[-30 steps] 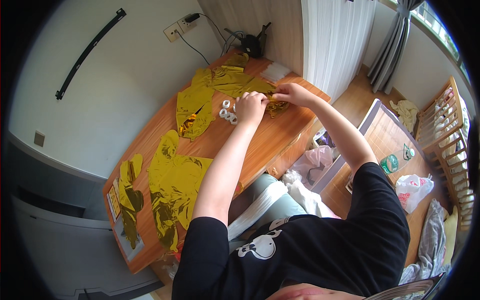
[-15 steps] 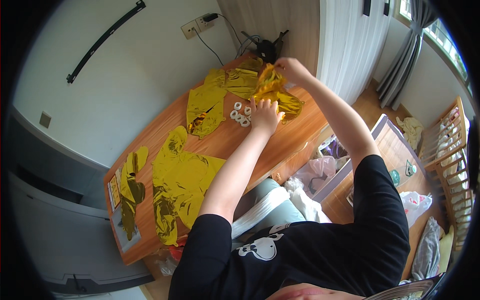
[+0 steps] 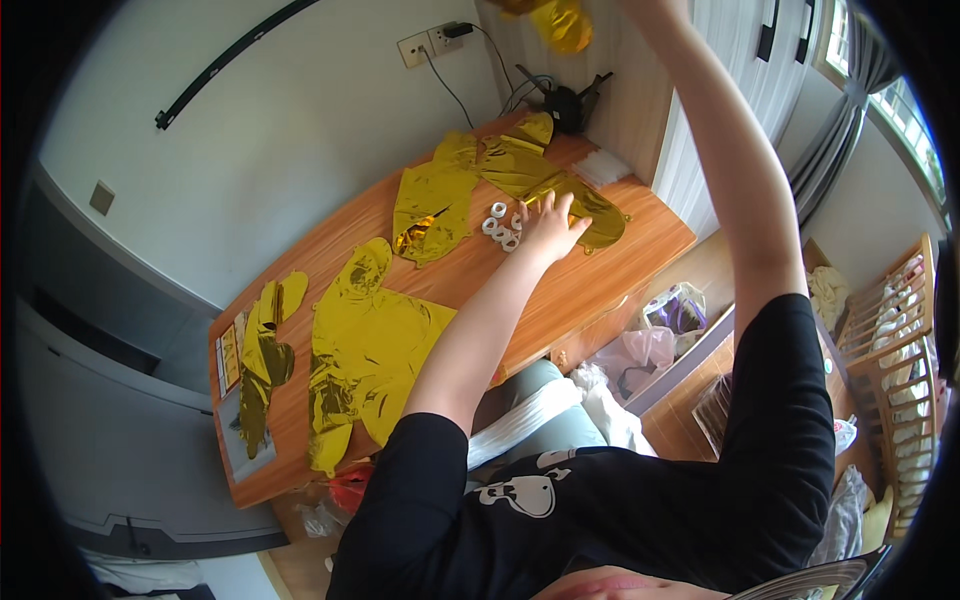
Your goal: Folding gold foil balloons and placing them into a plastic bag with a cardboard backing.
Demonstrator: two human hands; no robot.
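Note:
Several flat, uninflated gold foil balloons lie spread over the wooden desk (image 3: 480, 315). My left hand (image 3: 555, 228), fingers apart, rests over one gold foil balloon (image 3: 606, 222) at the desk's right part. Just left of that hand sit several small white rings (image 3: 494, 228). My right arm reaches up to the top edge, where the right hand (image 3: 655, 6) is mostly cut off. Beside it, a lifted gold foil balloon (image 3: 563, 25) hangs in the air, partly out of view. A large flat balloon (image 3: 375, 335) lies nearer me, and a narrower one (image 3: 262, 370) at the left.
A black device with antennas (image 3: 568, 105) stands at the desk's far corner, its cables running to a wall socket (image 3: 415, 48). Close by lies a pale flat stack (image 3: 602, 168). Right of the desk are plastic bags (image 3: 640, 350) and a wooden crib (image 3: 885, 350).
My right hand has risen to the top edge, taking a crumpled gold balloon off the desk. The pale stack now shows. My left hand stays low over the foil, fingers more spread.

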